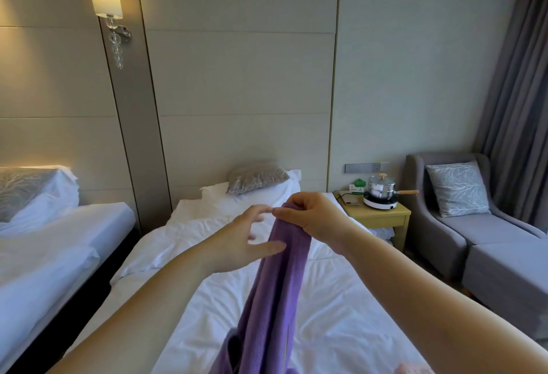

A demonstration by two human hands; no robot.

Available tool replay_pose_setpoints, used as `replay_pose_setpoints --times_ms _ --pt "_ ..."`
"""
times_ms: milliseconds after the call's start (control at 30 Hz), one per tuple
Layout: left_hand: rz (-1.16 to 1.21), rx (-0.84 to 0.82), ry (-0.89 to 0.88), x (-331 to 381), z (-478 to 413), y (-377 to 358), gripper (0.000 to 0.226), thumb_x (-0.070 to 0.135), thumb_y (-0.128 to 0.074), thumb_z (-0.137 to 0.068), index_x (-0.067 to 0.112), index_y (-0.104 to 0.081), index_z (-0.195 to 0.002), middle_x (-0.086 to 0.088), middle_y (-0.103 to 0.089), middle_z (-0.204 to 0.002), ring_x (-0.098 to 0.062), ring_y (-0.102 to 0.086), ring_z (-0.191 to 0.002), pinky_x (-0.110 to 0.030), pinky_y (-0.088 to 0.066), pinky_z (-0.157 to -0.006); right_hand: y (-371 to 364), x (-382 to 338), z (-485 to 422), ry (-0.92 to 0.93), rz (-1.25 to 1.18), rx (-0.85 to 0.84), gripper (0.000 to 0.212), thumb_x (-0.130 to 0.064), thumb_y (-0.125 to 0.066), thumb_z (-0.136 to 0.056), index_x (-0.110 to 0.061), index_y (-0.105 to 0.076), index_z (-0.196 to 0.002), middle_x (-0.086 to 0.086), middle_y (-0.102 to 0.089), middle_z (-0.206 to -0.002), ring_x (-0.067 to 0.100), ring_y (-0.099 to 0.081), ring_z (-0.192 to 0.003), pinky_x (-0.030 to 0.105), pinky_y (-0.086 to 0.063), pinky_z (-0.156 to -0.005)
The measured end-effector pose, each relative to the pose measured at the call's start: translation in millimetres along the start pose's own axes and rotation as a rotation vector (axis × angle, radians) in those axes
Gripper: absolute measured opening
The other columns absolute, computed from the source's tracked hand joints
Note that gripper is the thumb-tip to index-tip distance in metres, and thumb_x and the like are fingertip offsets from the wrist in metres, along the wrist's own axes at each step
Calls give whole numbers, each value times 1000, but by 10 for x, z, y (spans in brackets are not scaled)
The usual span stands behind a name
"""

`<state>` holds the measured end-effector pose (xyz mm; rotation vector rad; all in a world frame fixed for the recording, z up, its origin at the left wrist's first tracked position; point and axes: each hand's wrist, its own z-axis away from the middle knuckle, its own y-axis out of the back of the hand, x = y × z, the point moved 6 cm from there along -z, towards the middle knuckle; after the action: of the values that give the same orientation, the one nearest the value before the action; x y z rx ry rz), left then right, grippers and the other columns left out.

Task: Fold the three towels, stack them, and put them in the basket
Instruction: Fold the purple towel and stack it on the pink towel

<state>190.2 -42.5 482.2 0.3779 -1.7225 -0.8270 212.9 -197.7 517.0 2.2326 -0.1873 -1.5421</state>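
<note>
Purple towel (278, 278) hangs bunched above the white bed (341, 299), its top edge pinched in the right hand (311, 215). Left hand (240, 240) is spread wide just left of the cloth, thumb touching it. At the far right, a pot (382, 188) sits on a nightstand (382, 216).

no readable text, labels or signs anywhere

White-sheeted bed (341, 299) centre; grey patterned pillow (257, 177) far; steel lidded pot (381, 188) on wooden nightstand (379, 221) right; grey armchair (486, 225) beyond.
</note>
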Motion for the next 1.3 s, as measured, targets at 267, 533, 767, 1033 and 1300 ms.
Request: replay_pose_setpoints --times_ms 267,533,767,1033,1300 --pt "90 329 -307 371 -119 152 7 20 -63 -91 27 -62 -93 7 -67 -85 -14 -64 -82 -35 -52 -78 14 21 31 35 -373 112 24 -41 -73 -80 -21 -58 -75 -8 -57 -67 9 -53 -66 24 -45 -63" --pt "194 508 -370 860 -218 733 16 22 -50 -98 22 -59 -84 10 -57 -73 -4 -49 -67 -20 -40 -66 -46 -99 164 138 -431 39 14 -27 -73 -82 -25 -62 -91 -7 -73 -92 5 -69 -85 12 -48 -63" --pt "276 502 -337 1025 -209 842 16 22 -44 -101 16 -58 -103 6 -61 -88 -6 -55 -80 -25 -44 -79 66 -457 39 261 -471 169 9 -14 -69 -86 -14 -60 -85 1 -70 -82 17 -68 -78 30 -56 -76" --pt "203 353 -253 840 -165 622 20 42 -55 -92 24 -63 -97 14 -67 -86 -2 -61 -80 -19 -50 -76 49 -354 76 233 -516 135 12 -12 -65 -89 -18 -62 -79 4 -68 -79 17 -64 -76 28 -50 -70" --pt "192 560 -386 1137 -162 809 28 27 -47 -99 6 -66 -97 -16 -69 -96 -12 -61 -80 -24 -47 -81 -283 -63 300 158 -264 -49 7 -21 -65 -90 -16 -69 -90 5 -66 -81 10 -58 -77 24 -47 -72"
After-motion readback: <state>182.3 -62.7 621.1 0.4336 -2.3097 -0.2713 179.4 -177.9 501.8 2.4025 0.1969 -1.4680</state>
